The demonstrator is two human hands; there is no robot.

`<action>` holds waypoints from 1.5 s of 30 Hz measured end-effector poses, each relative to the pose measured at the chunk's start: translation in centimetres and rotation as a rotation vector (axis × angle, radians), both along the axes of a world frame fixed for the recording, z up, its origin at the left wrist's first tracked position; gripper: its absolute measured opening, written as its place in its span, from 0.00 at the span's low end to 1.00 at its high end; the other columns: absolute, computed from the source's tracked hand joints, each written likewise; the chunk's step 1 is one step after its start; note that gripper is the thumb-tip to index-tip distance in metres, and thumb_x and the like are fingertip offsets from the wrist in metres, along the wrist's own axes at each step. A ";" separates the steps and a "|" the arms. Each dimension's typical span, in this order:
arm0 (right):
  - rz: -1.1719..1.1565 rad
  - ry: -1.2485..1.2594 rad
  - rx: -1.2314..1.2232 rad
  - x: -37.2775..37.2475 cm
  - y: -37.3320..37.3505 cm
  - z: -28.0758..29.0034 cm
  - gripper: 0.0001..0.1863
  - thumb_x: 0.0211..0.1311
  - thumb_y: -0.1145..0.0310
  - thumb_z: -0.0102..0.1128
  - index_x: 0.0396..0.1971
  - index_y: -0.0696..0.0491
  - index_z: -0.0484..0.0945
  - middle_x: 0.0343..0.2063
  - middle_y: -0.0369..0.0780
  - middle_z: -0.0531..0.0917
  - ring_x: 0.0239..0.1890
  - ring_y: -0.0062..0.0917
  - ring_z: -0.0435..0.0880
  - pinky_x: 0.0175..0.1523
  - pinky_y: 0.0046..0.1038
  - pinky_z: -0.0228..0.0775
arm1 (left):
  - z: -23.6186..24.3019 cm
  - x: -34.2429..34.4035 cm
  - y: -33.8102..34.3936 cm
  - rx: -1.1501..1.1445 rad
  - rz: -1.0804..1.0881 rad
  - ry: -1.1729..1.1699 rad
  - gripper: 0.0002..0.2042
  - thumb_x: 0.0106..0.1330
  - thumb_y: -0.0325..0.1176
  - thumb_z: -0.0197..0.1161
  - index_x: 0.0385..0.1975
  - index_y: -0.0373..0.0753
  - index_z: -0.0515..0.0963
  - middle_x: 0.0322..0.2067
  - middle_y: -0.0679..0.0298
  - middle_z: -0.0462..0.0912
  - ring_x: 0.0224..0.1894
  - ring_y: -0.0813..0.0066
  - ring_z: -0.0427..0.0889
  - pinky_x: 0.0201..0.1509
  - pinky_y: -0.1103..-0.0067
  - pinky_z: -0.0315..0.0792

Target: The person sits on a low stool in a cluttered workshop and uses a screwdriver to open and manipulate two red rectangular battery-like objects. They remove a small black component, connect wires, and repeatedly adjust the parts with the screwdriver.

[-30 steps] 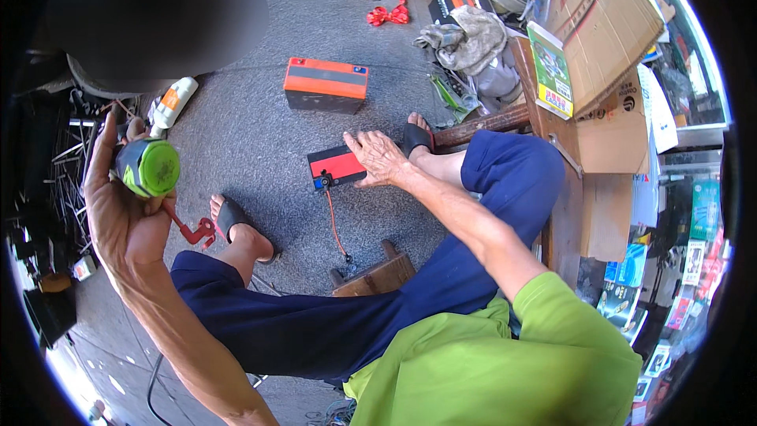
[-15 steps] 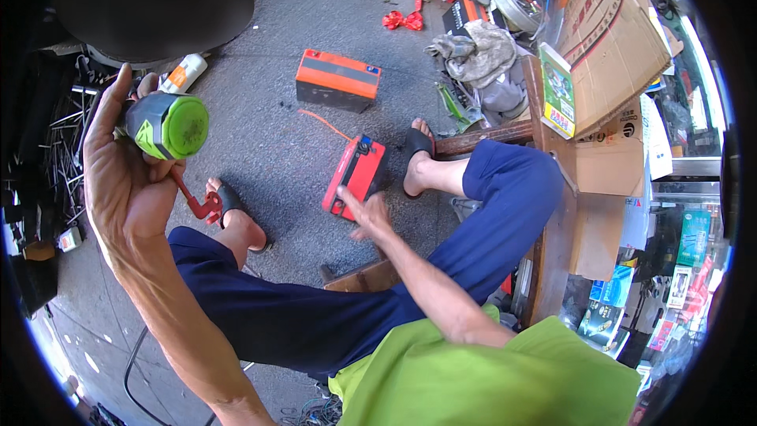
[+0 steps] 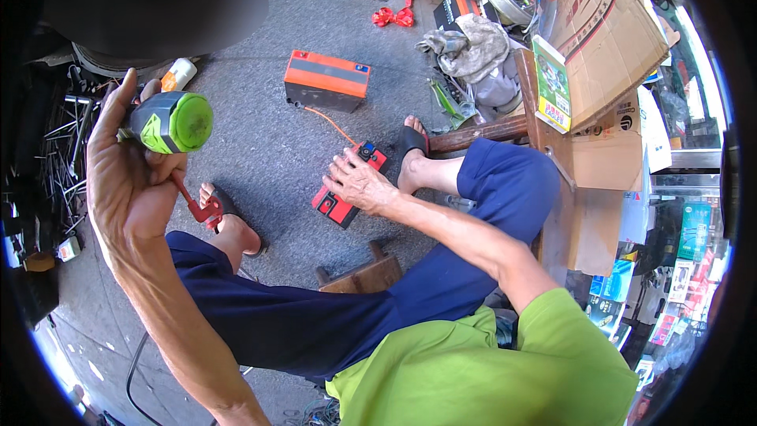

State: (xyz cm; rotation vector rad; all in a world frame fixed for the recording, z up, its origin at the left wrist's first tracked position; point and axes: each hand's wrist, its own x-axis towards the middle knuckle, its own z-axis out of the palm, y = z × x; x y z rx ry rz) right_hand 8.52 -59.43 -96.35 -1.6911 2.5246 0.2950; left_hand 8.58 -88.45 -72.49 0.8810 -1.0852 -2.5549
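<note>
Battery (image 3: 341,209): red top, dark terminal at each end; sits on the floor (image 3: 260,110) between the person's feet, set aslant, one end pointing up and right.
Right hand (image 3: 361,184): palm down across the battery's middle, fingers apart, not wrapped round it; can't tell how firmly it presses.
Left hand (image 3: 130,181): raised well off the floor, clamped on the power tool.
Power tool (image 3: 158,120): black and green, round green end facing the camera; far end hidden behind the fingers.
Red lead (image 3: 197,209): hangs below the left hand, bent, hooked piece at its lower end.
Orange wire (image 3: 330,123): runs from the battery's upper end toward the orange battery; can't tell if that end is attached.
Orange battery (image 3: 327,83): orange top with grey stripe, black body; farther out on the floor, apart from both hands.
Stool (image 3: 363,274): low, wooden, nearer the body than the battery.
Right side: grey rag (image 3: 473,47), cardboard (image 3: 607,24), green-yellow box (image 3: 552,83).
Upper left: white bottle (image 3: 181,72) on the floor.
</note>
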 end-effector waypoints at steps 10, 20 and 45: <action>0.052 -0.128 0.275 -0.9 -1.0 0.1 0.50 0.30 0.39 0.72 0.51 0.59 0.69 0.39 0.43 0.76 0.44 0.34 0.75 0.49 0.42 0.66 | 0.0 0.6 -0.4 -0.086 0.078 -0.003 0.16 0.64 0.37 0.64 0.43 0.32 0.75 0.42 0.55 0.82 0.15 0.85 0.74 0.12 0.91 0.53; -0.219 -0.153 0.213 1.5 -1.1 -0.6 0.45 0.34 0.38 0.71 0.42 0.63 0.70 0.33 0.45 0.76 0.37 0.34 0.76 0.39 0.43 0.73 | 0.3 0.0 0.3 -0.015 0.053 -0.027 0.14 0.64 0.38 0.64 0.39 0.32 0.75 0.35 0.57 0.83 0.14 0.87 0.70 0.14 0.90 0.54; -1.170 -0.399 -0.563 -13.7 0.0 -1.8 0.36 0.50 0.58 0.66 0.52 0.65 0.62 0.54 0.59 0.68 0.58 0.50 0.69 0.61 0.41 0.64 | 0.0 -0.4 0.7 0.029 0.068 -0.018 0.08 0.67 0.35 0.59 0.39 0.37 0.77 0.29 0.63 0.84 0.14 0.88 0.73 0.11 0.90 0.52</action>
